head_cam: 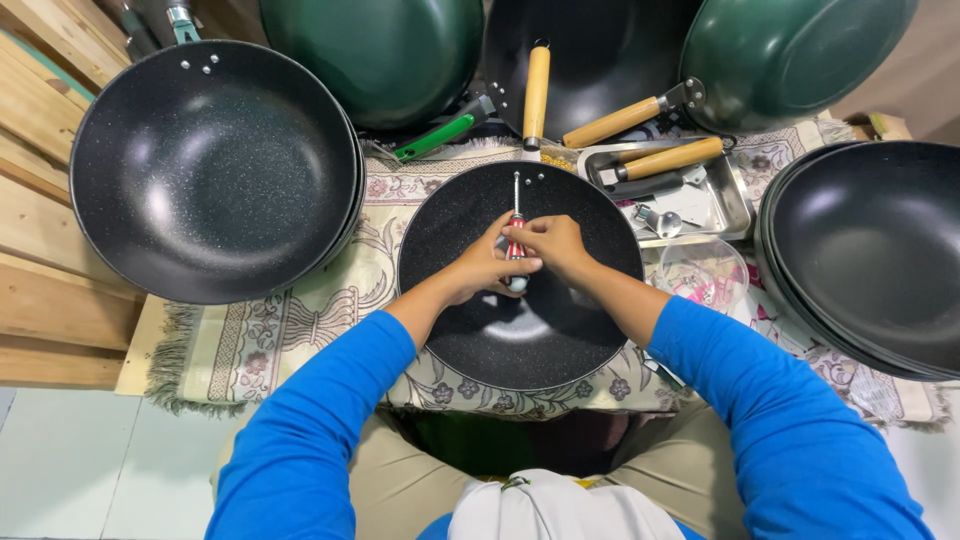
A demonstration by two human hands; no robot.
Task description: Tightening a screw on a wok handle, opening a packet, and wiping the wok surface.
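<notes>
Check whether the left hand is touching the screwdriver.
Touching: the head view shows left hand fingers wrapped on the screwdriver handle, over the black pan.

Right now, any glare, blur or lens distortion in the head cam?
Head view: sharp throughout, no motion blur on the left hand, right hand or screwdriver; soft overhead glare on the centre pan and the left pan; wide-angle bowing at the edges.

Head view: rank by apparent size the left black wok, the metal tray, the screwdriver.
1. left black wok
2. metal tray
3. screwdriver, partly covered by both hands, so its full length is unsure.
</notes>
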